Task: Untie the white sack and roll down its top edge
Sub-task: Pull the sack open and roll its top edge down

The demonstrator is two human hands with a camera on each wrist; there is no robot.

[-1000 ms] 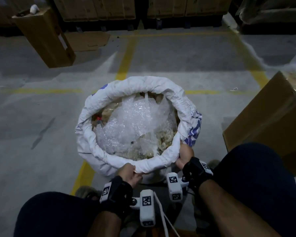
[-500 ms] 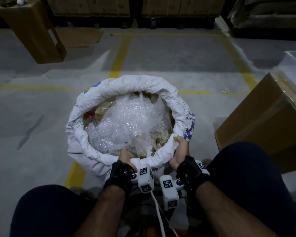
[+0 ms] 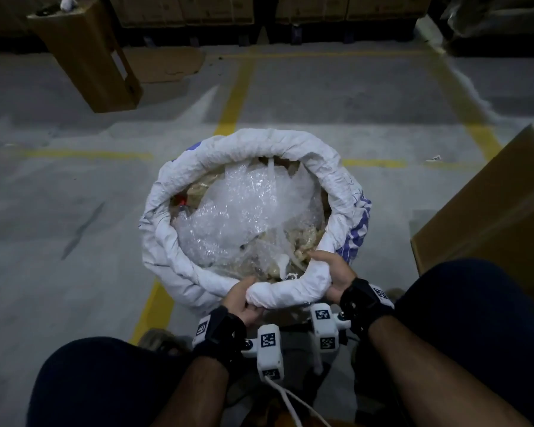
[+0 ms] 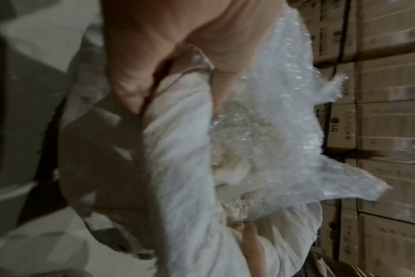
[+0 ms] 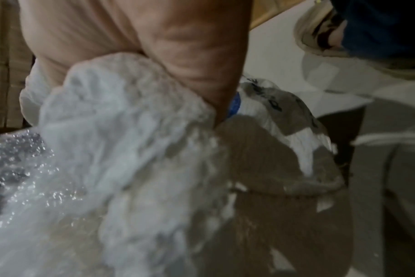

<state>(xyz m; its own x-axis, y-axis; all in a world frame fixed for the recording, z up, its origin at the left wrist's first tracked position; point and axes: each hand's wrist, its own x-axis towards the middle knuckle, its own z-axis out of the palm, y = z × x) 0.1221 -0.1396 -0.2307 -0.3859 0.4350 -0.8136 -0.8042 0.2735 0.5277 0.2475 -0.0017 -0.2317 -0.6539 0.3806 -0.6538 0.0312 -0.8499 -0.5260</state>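
A grey concrete floor [image 3: 74, 211] marked with yellow lines [image 3: 233, 97] filled the head view, with stacked cardboard cartons [image 3: 198, 9] along the top edge of the frame. A tall brown box [image 3: 87, 53] stood in the upper left, and another large cardboard box [image 3: 490, 217] sat at the right edge.

The white sack [image 3: 198, 161] stood open on the floor in the middle of the frame, its top edge turned over into a thick rolled rim all the way round. Blue print showed on its right side. Inside lay crumpled bubble wrap [image 3: 244, 217] over pale, lumpy contents that could not be made out clearly.

The left hand [image 3: 241, 300] gripped the rolled rim at the lower centre of the frame, thumb on the inner side and fingers curled underneath; the left wrist view showed the same grasp [image 4: 154, 46] with the sack's fold [image 4: 178, 150] pinched between thumb and fingers. The right hand [image 3: 333, 269] held the rim just to the right of it, thumb reaching over toward the contents and fingers wrapped round the outside; in the right wrist view the palm [image 5: 142, 37] was pressed against the bunched white fabric [image 5: 130, 131]. Both wrists wore black straps with white marker blocks. The person's dark-clothed knees filled the lower corners.
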